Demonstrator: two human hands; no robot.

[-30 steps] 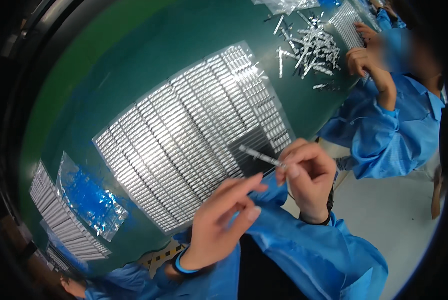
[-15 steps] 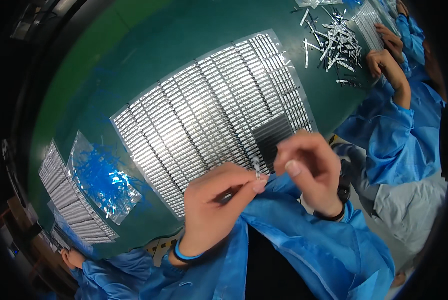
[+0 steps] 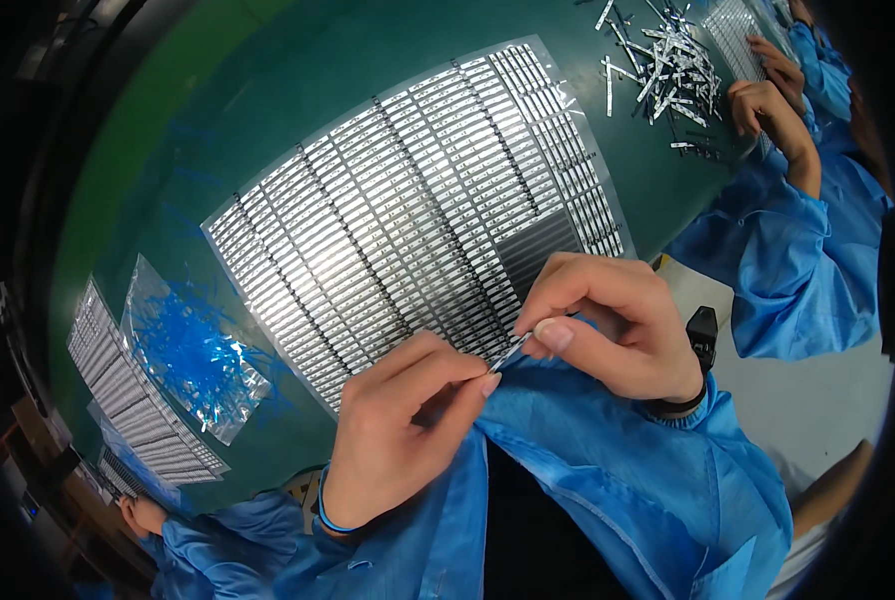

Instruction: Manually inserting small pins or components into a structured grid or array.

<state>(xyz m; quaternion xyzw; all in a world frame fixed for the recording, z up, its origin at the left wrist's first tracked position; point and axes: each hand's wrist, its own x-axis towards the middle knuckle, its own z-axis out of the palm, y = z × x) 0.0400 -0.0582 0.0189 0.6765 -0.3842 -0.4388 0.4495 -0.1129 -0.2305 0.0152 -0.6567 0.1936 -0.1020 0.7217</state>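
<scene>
A small thin silvery-white strip (image 3: pixel 511 353) spans the gap between my two hands, in front of my chest. My left hand (image 3: pixel 403 415) pinches its lower end between thumb and forefinger. The upper end is in the thumb and fingertips of my right hand (image 3: pixel 608 325). Just beyond both hands lies a large sheet (image 3: pixel 388 220) covered with rows of narrow silver strips. A dark patch without silver strips (image 3: pixel 540 250) shows on that sheet, beside my right hand's fingers.
Left of the sheet, blue slivers (image 3: pixel 193 345) are heaped on a clear plastic bag (image 3: pixel 230 425), with another striped sheet (image 3: pixel 138 385) beyond. Loose silver and black strips (image 3: pixel 673 75) are piled at the far right. A co-worker's hand (image 3: pixel 773 120) rests near them; another person's hand (image 3: pixel 143 515) is at lower left.
My right hand has come down and left to the strip and now grips its upper end. My left hand has shifted slightly left and down.
</scene>
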